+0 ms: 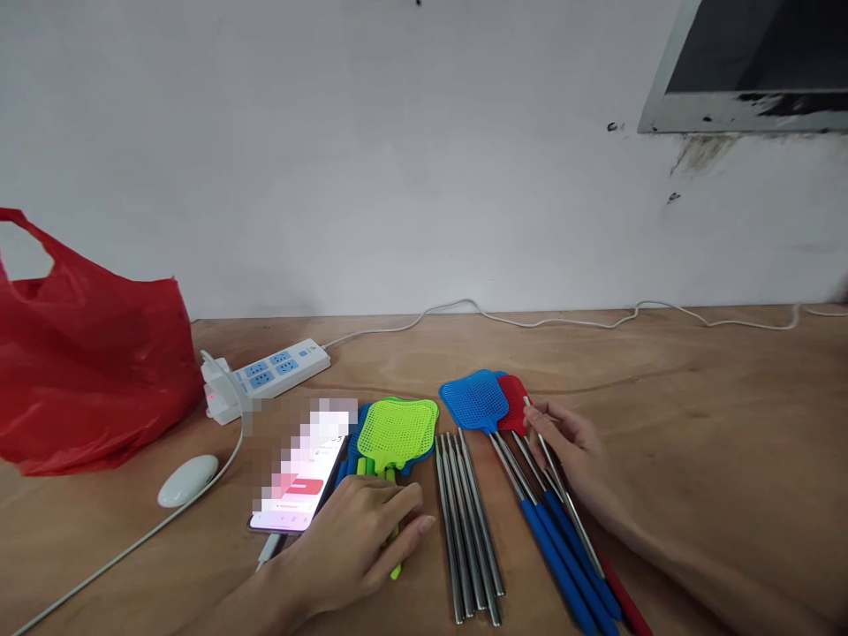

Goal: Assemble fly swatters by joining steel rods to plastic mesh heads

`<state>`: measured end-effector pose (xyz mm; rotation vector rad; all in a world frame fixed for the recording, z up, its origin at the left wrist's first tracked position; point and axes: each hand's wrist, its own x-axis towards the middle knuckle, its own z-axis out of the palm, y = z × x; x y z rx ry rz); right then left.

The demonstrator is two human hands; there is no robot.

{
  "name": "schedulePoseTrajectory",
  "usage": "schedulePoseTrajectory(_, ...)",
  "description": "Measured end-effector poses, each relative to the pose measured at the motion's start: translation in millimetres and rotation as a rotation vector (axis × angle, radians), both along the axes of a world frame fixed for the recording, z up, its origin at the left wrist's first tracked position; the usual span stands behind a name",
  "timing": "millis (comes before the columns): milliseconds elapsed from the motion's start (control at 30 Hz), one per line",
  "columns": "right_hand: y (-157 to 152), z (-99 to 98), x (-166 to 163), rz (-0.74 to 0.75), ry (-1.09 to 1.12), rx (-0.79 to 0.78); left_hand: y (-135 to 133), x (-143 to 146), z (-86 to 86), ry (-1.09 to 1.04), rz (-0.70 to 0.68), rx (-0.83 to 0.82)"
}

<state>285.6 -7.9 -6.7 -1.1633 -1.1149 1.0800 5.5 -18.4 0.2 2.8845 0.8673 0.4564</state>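
Right hand (563, 443): pinches one metal rod (574, 512). Left hand (364, 537): over green swatters (397, 430), grip cannot be told

Green handles (361, 466) partly behind left hand (371, 534); phone screen (301, 486) partly pixelated

The right grip (568, 442) holds a metal rod (583, 533).

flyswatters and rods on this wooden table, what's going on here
A person's right hand holds a thin silver metal rod by the blue and red mesh flyswatters. The left hand is at the lime-green mesh flyswatters; whether it grips one is unclear. More silver rods lie side by side between the hands.
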Motion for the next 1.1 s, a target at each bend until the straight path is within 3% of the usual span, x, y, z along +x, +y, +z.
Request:
schedulePoseTrajectory(133,-4.7,3.8,-6.9,0.117,-0.115,-0.067,0.9,0.9,-2.0,0.036,0.008,0.009)
schedulePoseTrajectory(333,-5.3,11.0,-7.1,0.118,-0.082,-0.132,0.4,1.4,-1.3,0.055,0.007,0.034)
schedulePoseTrajectory(500,-6.9,-0.2,-10.0,0.173,-0.14,-0.074,0.2,2.1,-1.7,0.069,0.003,0.04)
schedulePoseTrajectory(600,-8.7,-9.8,-9.3,0.158,-0.374,0.122,0.7,2.7,-1.2,0.057,0.0,0.038)
schedulePoseTrajectory(733,-8.1,-15.7,-0.6,0.088,-0.862,0.375,0.3,3.0,-0.2,0.049,0.002,0.038)
schedulePoseTrajectory(900,-7.6,-17.2,6.3,0.093,-1.198,0.348,0.6,2.0,-1.9,0.07,0.004,0.035)
schedulePoseTrajectory(1100,-7.6,-18.3,4.4,0.11,-1.256,0.302,1.9,0.9,-4.1,0.086,0.009,0.0)
